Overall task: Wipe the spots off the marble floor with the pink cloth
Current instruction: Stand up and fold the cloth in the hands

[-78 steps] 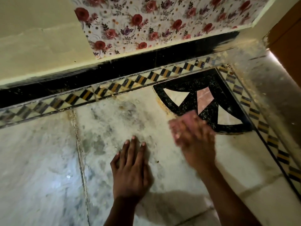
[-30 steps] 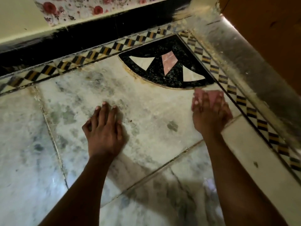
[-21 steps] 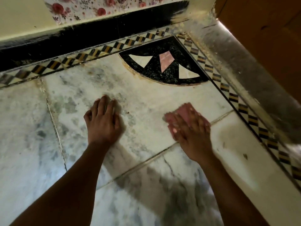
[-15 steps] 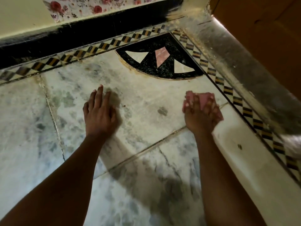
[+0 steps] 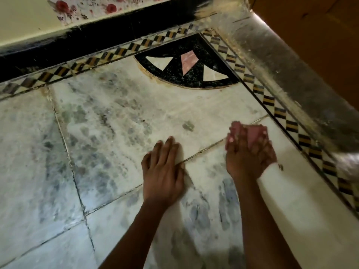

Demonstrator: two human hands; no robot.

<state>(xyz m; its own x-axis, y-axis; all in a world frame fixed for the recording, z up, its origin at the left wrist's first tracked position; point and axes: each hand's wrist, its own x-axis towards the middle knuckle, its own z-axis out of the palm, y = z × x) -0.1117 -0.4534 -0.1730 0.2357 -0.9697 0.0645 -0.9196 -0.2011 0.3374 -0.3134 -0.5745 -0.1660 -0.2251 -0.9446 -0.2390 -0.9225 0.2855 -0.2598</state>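
The white marble floor [image 5: 108,121] is streaked with grey-green blotches, and one dark spot [image 5: 188,126] lies just left of the cloth. My right hand [image 5: 250,152] presses the pink cloth [image 5: 252,133] flat onto the marble with straight fingers, near the checkered border. The cloth pokes out beyond the fingertips; the rest is hidden under the hand. My left hand [image 5: 164,171] lies flat on the floor with fingers together, across a tile joint, a short way left of the right hand.
A black quarter-circle inlay [image 5: 186,68] with white and pink wedges fills the corner. A checkered border strip [image 5: 279,111] runs along both walls. A black skirting [image 5: 77,41] is at the back, a grey raised ledge [image 5: 291,78] and an orange-brown panel [image 5: 320,35] on the right.
My left hand has moved right and nearer to me, closer to the right hand. The right hand keeps sweeping the cloth left and right and is now at the right, by the border.
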